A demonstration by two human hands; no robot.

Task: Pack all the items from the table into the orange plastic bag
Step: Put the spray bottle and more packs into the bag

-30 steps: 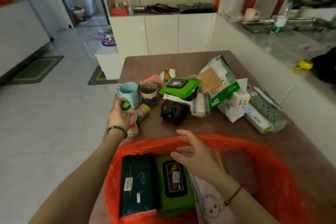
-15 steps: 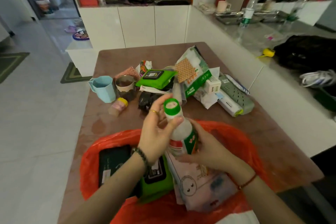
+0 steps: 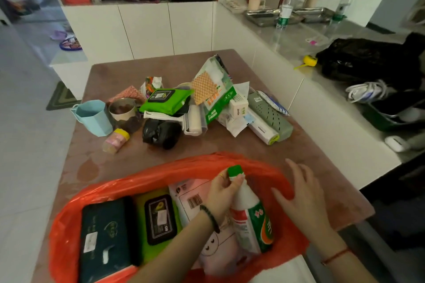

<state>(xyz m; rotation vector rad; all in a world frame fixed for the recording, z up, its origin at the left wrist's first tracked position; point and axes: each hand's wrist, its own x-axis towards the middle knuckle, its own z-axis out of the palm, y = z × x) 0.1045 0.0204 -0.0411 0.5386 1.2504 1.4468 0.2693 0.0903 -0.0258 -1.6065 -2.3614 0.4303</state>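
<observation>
The orange plastic bag [image 3: 69, 225] lies open at the near edge of the brown table [image 3: 103, 71]. Inside it are a dark green pack [image 3: 103, 236], a green wipes pack [image 3: 158, 216] and a pink package [image 3: 220, 253]. My left hand [image 3: 224, 190] grips the neck of a white bottle [image 3: 250, 220] with a green cap, standing it in the bag's right side. My right hand [image 3: 301, 193] hovers open over the bag's right rim. A pile remains on the table: a blue cup [image 3: 92, 117], a small yellow-capped jar [image 3: 116, 140], a black bundle [image 3: 161, 133] and a green wipes pack [image 3: 167, 99].
A white and green packet [image 3: 218, 92], a small white box [image 3: 239, 107] and a grey-green case [image 3: 271, 117] lie on the pile's right. A white counter [image 3: 299, 89] runs along the table's right side, with a black bag [image 3: 368, 60] on it. White cabinets stand behind.
The left hand lifted the bottle from the table's left side, passed it over the bag and lowered it into the bag's right side. The right hand let go and moved to the right rim.
</observation>
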